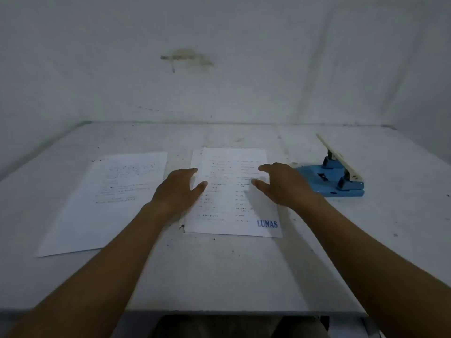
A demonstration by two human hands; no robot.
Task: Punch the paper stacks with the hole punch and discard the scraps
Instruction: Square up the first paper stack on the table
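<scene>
A printed paper stack [230, 211] with a blue "LUNAS" mark lies flat in the middle of the table. My left hand [179, 190] is over its left edge and my right hand [284, 184] over its right edge, both with fingers spread and holding nothing. A second printed paper stack [107, 203] lies to the left, turned slightly. The blue hole punch [334, 178] with a cream lever raised sits to the right of the middle stack, just beyond my right hand.
The white table [219, 276] stands against a pale wall at the back and left. Its front edge runs just below my forearms. Small dark specks dot the surface near the papers.
</scene>
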